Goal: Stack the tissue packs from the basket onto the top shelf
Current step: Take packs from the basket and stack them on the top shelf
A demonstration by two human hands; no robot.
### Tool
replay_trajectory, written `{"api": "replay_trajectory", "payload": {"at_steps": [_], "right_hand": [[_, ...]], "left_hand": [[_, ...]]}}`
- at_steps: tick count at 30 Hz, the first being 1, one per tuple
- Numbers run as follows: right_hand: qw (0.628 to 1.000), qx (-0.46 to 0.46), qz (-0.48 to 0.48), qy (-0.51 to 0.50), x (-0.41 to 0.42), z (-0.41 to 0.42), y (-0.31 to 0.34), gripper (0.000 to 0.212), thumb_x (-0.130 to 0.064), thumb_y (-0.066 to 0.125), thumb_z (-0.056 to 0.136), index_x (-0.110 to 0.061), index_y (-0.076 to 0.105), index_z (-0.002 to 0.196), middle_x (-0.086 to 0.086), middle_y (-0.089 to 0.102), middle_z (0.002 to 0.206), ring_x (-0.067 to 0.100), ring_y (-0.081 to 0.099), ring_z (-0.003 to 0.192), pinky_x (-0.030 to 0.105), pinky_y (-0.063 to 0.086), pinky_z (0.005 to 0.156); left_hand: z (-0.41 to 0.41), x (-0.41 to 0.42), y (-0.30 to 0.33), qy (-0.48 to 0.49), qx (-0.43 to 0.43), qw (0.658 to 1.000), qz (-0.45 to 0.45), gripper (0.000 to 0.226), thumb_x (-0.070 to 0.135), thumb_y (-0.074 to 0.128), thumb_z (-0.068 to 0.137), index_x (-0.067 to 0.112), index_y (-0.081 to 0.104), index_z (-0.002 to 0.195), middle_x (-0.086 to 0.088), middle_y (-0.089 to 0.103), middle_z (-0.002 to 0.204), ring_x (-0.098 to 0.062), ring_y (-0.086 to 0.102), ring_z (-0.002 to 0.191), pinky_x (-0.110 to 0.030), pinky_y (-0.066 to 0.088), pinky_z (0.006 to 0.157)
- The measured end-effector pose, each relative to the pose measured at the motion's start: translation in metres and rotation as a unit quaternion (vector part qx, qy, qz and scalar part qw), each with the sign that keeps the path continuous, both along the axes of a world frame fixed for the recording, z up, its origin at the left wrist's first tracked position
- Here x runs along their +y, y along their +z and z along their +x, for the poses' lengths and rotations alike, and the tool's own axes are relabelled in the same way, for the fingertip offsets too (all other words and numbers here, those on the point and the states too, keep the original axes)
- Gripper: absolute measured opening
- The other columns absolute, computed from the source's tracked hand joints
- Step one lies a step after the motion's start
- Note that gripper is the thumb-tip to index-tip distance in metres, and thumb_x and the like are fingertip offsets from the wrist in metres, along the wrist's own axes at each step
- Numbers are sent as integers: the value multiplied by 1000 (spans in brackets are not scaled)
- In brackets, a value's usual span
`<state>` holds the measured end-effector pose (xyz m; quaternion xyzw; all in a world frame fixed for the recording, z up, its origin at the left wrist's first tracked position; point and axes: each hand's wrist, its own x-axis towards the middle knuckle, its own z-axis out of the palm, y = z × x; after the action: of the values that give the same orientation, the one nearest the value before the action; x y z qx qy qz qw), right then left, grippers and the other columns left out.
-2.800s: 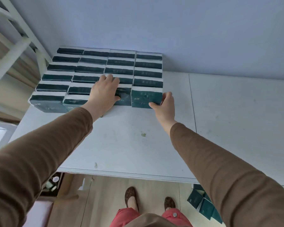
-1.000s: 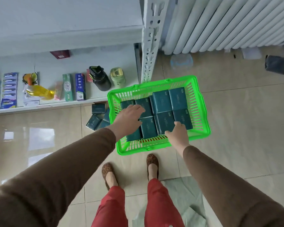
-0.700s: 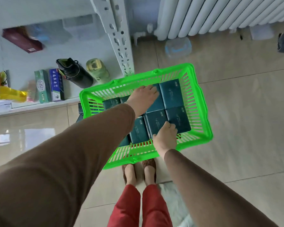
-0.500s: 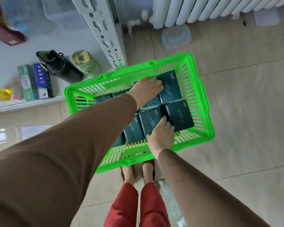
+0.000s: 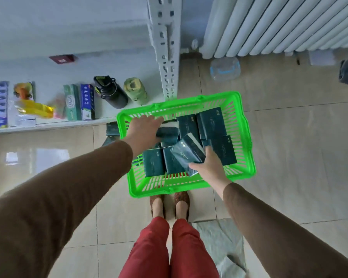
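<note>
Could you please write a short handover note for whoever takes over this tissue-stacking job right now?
Right hand: grips one tissue pack, tilted and lifted above the others.
Left hand: reaches over the basket's far left corner, above a pack; whether it holds that pack cannot be told.
Basket: on the floor by the feet, several packs still inside. A few more packs lie on the floor to its left.
Done: one pack is picked up.
Left: carry it to the top shelf, which is out of view, stack it, then repeat for the remaining packs.

Shelf post (image 5: 166, 57) beside basket (image 5: 247, 137)
</note>
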<state>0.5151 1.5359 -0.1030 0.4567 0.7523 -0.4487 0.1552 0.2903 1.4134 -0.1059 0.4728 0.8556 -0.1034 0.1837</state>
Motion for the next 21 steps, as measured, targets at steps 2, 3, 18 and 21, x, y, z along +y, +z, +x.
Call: {"api": "replay_trajectory", "payload": {"at_steps": [2,3,18,21], "right_hand": [[998,59,-3,27,-8,-13,37,48,-22,83,74,-21,47,106,-2,63,101,15,65,86,27,54,71],[995,88,-6,38,-16,-25,58,52,-22,84,74,-23,45,108,-7,63,101,7,65,85,17,50,68],[930,341,-107,89,-314,-298,284,39,-32,86,75,-34,51,93,-29,55,69,-15,54,67,10,41,68],[923,361,-74,114,-368,-344,306,38,-40,84,76,-37,52,96,-27,59,79,-7,59,88,28,46,82]], "left_hand": [[-11,-45,38,115,-59,990,52,56,48,72,76,23,46,119,-10,62,105,-35,61,100,-39,45,69],[-18,-69,61,158,-82,981,78,53,43,74,75,19,48,115,-13,63,101,-37,61,96,-40,49,68],[-193,-469,303,388,-30,880,271,48,29,82,72,18,62,114,-5,54,107,-28,53,100,-34,39,79],[-234,-532,332,370,27,889,268,46,34,81,73,20,63,113,-2,62,105,-28,48,103,-36,39,81]]}}
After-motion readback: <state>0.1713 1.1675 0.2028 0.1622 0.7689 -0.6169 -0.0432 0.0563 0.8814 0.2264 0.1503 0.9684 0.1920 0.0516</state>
